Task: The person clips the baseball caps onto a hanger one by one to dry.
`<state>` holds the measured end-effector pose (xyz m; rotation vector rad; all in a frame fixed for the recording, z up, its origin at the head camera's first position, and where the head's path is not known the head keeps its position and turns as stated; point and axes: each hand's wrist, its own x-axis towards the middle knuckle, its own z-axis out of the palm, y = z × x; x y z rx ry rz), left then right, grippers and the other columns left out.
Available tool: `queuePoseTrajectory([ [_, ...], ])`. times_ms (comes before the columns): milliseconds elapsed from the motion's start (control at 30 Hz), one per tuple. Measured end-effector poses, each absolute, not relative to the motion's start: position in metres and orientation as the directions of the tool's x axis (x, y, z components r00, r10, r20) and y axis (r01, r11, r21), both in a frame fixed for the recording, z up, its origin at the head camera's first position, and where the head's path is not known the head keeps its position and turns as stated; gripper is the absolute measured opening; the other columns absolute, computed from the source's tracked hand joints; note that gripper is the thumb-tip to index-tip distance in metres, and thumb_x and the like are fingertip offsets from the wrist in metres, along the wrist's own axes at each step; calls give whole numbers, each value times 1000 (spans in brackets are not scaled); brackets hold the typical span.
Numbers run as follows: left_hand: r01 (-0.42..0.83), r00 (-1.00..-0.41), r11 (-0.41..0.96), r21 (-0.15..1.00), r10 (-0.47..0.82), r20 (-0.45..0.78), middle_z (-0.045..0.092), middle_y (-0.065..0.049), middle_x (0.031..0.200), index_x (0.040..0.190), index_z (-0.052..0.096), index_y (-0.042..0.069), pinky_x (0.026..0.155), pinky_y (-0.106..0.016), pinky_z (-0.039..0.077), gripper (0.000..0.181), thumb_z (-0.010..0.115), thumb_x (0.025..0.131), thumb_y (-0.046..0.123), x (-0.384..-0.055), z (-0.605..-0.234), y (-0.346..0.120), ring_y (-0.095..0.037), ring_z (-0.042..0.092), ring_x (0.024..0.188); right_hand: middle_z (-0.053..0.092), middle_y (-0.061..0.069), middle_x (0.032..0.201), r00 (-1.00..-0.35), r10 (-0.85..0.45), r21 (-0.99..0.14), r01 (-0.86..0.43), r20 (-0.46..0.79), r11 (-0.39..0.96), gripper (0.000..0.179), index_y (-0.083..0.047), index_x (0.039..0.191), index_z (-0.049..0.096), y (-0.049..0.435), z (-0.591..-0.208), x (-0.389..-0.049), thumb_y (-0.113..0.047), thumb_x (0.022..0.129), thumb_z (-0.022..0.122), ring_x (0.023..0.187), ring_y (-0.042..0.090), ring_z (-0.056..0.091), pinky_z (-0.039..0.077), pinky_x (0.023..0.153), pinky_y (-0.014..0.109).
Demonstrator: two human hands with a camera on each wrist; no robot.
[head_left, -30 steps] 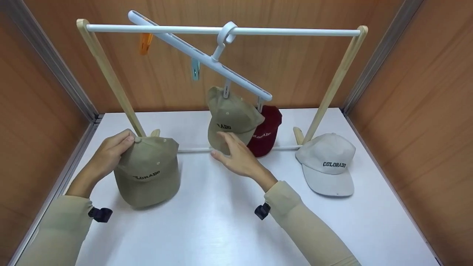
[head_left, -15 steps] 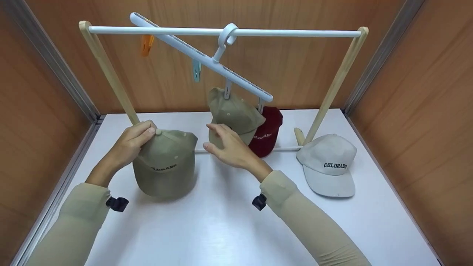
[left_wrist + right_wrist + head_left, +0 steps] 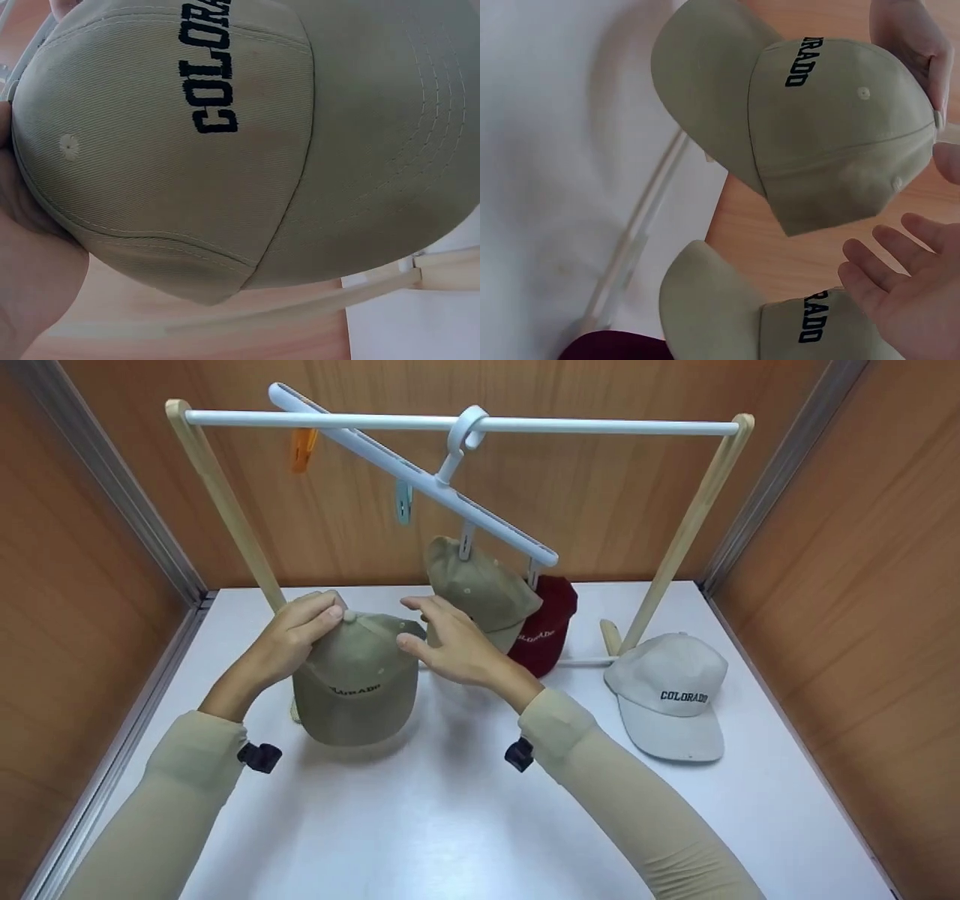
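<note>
My left hand (image 3: 300,637) grips an olive baseball cap (image 3: 356,675) by the top of its crown. The cap is held up at the rack's left side, brim down, with the "COLORADO" lettering facing me. At its right edge is my right hand (image 3: 450,641), fingers spread and holding nothing; the right wrist view shows its fingers (image 3: 881,259) apart from the cap. Behind that hand, a second olive cap (image 3: 480,592) hangs from a clip on the white hanger (image 3: 412,476). A maroon cap (image 3: 551,622) hangs from the hanger's end clip, partly hidden by the second olive cap.
The hanger hooks over the white rod (image 3: 600,426) of a wooden-legged rack and slants in view. An orange clip (image 3: 303,450) and a light blue clip (image 3: 403,501) hang on its left half. A light grey cap (image 3: 675,697) lies on the white table (image 3: 450,825) at right.
My left hand has carried the olive cap right and upward, toward the hanger. The right hand has shifted a little left and up, so it now meets the cap's right edge in view.
</note>
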<state>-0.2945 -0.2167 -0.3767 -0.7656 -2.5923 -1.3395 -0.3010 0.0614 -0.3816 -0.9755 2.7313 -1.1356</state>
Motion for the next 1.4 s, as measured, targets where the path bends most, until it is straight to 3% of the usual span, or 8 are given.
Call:
queuePoseTrajectory([
  [167,503,-851,475,722,418,318,54,-8,93,103,65,3,80,-40,36,32,43,112,24,-300,-368,-204,-23,48,91,47,7,163,-802,-564,-649,-537,196,539,61,-12,162,42,59,-373,-302,-41,110,55,151,23,43,35,124,44],
  [333,516,-840,479,710,447,308,52,-9,93,99,61,3,78,-43,35,34,42,112,28,-305,-364,-197,-25,45,90,52,7,159,-785,-583,-652,-557,210,515,57,-10,158,47,58,-370,-306,-41,111,53,148,22,47,37,122,39],
  [533,538,-826,476,696,460,324,51,-8,92,98,61,3,77,-43,35,35,41,113,29,-310,-362,-192,-25,45,89,65,3,138,-789,-571,-676,-549,226,491,41,-11,144,61,60,-367,-309,-37,113,52,126,15,59,46,111,34],
  [767,535,-828,478,697,460,320,51,-8,93,101,62,4,77,-42,36,35,41,113,29,-315,-358,-190,-24,46,90,68,1,117,-778,-582,-701,-551,236,453,29,-12,125,67,60,-363,-312,-34,113,52,107,14,61,52,97,31],
  [1067,538,-826,478,694,464,321,51,-8,94,103,64,4,77,-43,35,36,42,113,30,-321,-356,-190,-23,45,90,62,2,98,-764,-593,-659,-585,253,472,22,-8,117,66,61,-353,-316,-27,112,56,90,15,56,45,77,28],
  [1400,521,-829,456,721,470,302,61,-12,110,111,67,3,88,-44,41,33,43,113,25,-326,-358,-191,-24,51,102,65,3,93,-762,-574,-651,-604,301,460,20,-6,112,70,65,-348,-322,-23,111,58,82,13,53,43,73,27],
])
